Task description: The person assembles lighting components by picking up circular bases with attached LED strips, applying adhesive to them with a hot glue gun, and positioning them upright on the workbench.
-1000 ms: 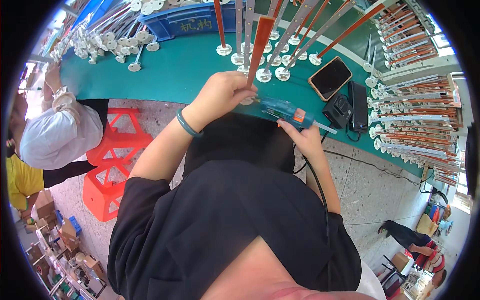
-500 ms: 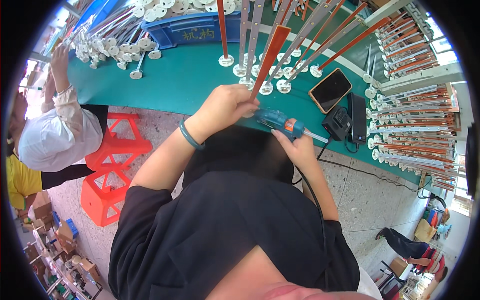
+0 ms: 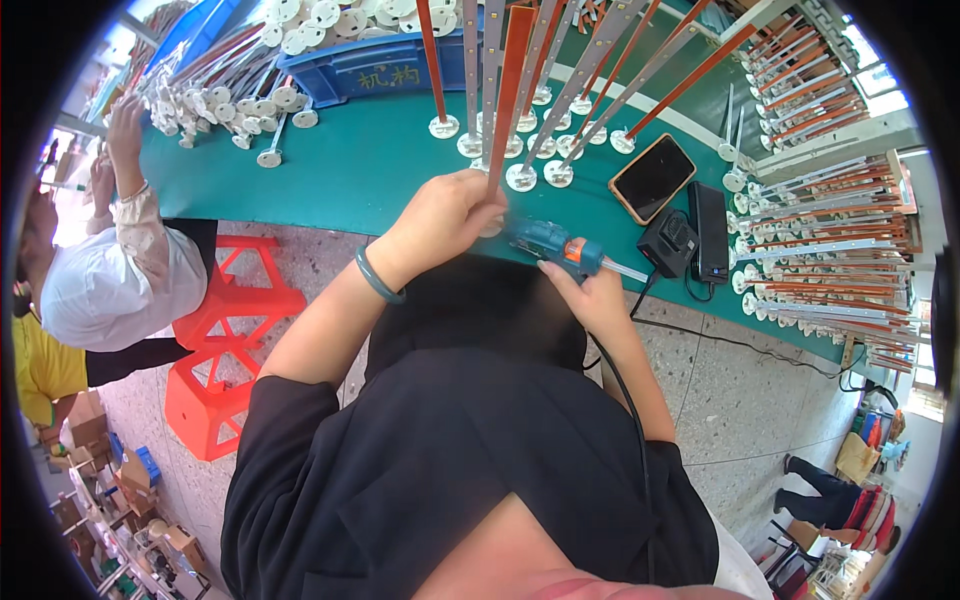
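At the table's (image 3: 340,170) near edge, I've got the left hand (image 3: 445,222) pinching a brown strip (image 3: 513,85) low down, thumb and fingers closed on it. Strip stands roughly upright, top end away from the wearer; white disc (image 3: 491,228) shows just below the fingers. Right hand (image 3: 592,300) is wrapped on a teal glue gun (image 3: 548,242), thumb along its near side; other fingers mostly hidden from me. Gun lies about level, nozzle end toward the disc; can't tell if it touches. Clear stick (image 3: 627,269) pokes out the back. Past the left hand I see more strips (image 3: 473,62) standing on white discs. Right of those: phone (image 3: 653,180), then two black power bricks (image 3: 710,235) side by side. Blue bin (image 3: 385,72) sits far side, left of the standing strips, loaded with white discs.
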Motion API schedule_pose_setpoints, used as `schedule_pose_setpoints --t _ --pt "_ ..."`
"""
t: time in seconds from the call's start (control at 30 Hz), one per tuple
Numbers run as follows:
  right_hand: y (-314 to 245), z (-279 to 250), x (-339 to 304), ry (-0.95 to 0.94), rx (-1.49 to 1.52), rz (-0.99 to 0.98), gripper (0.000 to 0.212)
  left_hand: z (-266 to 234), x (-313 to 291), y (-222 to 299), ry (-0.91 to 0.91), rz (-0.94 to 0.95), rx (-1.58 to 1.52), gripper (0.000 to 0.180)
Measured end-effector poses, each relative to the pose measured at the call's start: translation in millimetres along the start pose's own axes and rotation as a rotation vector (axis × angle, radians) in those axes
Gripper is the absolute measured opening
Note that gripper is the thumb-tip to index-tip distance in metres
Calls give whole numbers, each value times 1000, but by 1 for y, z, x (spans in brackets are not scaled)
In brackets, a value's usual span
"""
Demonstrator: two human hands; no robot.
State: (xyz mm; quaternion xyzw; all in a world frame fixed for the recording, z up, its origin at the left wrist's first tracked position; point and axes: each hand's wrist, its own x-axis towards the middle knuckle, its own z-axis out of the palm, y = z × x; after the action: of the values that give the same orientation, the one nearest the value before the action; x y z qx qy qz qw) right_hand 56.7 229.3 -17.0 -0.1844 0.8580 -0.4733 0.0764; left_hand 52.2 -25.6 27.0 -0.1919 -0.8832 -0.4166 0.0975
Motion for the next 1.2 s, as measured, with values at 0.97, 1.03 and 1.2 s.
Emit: schedule_pose_setpoints --t 0.97,1.03,1.2 --pt "-4 -5 5 -35 68 2 33 -1 5 2 -90 62 -6 20" --pt "-4 -5 3 -33 75 29 33 -1 5 1 -87 67 -12 18" --pt "-9 -7 2 -40 47 26 32 -3 5 2 -97 43 -26 18"
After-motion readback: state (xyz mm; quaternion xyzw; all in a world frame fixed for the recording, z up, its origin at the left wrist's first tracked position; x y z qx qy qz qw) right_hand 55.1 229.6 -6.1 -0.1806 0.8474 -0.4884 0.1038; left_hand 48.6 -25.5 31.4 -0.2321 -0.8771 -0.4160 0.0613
